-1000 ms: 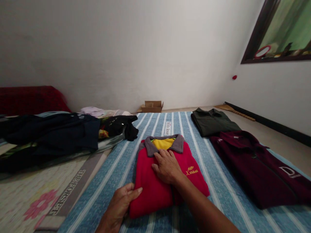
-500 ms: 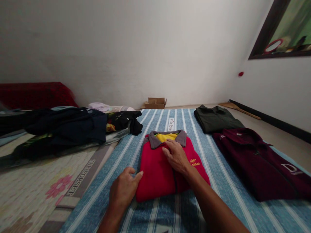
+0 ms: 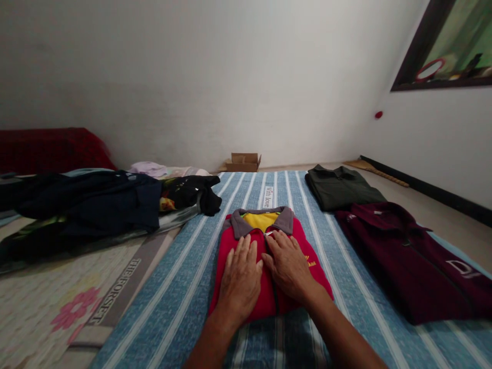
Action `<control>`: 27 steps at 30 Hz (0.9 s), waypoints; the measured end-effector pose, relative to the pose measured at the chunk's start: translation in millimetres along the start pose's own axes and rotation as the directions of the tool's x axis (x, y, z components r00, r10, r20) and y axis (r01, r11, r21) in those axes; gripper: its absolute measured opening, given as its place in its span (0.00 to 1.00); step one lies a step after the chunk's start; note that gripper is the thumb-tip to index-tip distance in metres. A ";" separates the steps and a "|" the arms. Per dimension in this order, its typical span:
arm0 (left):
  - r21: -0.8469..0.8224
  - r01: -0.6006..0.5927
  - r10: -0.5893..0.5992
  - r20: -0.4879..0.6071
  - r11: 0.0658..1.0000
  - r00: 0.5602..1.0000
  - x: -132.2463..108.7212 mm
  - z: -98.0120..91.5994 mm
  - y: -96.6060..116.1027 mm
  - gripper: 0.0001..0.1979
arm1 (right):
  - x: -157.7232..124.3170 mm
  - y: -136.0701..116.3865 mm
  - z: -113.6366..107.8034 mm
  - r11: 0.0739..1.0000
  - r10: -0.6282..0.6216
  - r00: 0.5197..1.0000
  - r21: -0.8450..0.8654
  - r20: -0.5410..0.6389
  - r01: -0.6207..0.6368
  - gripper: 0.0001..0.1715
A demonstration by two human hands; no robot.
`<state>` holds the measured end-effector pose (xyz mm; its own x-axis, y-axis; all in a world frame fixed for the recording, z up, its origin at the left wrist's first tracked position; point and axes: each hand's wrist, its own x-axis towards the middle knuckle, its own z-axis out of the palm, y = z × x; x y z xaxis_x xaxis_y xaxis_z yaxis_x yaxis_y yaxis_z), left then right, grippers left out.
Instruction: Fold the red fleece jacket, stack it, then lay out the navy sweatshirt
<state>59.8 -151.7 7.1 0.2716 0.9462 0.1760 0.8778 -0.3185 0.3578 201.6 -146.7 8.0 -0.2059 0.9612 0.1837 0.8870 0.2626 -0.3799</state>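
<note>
A folded red jacket with a grey collar, yellow lining and dark front zip lies in front of me on the blue striped sheet. My left hand rests flat on the left half of its front, fingers stretched toward the collar. On the other side of the zip lies my right hand, palm down, its fingertips just below the collar near the zip pull. It partly covers the yellow lettering on the chest. Neither hand grips the cloth.
At the right lie a folded maroon garment and a dark green one. Rumpled dark clothes spread at the left, beside a flowered cream mat. A cardboard box stands by the back wall.
My left hand has moved from the jacket's left edge onto its front and flattened out. My right hand has shifted slightly right and down, uncovering the zip pull.
</note>
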 end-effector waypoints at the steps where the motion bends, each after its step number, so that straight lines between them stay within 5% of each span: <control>1: -0.002 0.011 -0.011 0.021 1.000 1.000 0.8 1.1 -1.6 0.26 | 0.3 0.8 0.8 1.000 0.014 1.000 -0.003 0.011 -0.014 0.27; 10: 0.150 0.005 -0.021 0.106 0.989 0.994 -4.7 16.7 -16.8 0.28 | -3.3 -0.8 4.0 0.998 0.054 0.992 0.022 0.113 -0.057 0.30; 18: 0.195 -0.080 0.085 -0.014 0.978 0.996 -13.3 32.1 -29.7 0.27 | -5.3 -1.2 4.9 0.994 0.091 0.984 0.047 0.151 -0.099 0.31; 27: 0.154 -0.076 0.075 0.011 0.985 0.997 -14.9 32.9 -31.9 0.27 | -7.1 0.0 8.3 0.992 0.095 0.988 0.073 0.119 -0.104 0.30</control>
<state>40.7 -153.7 -37.1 0.3415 0.9200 0.1921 0.9047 -0.3771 0.1980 199.6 -152.9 -0.9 -0.1685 0.9850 0.0376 0.8712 0.1667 -0.4617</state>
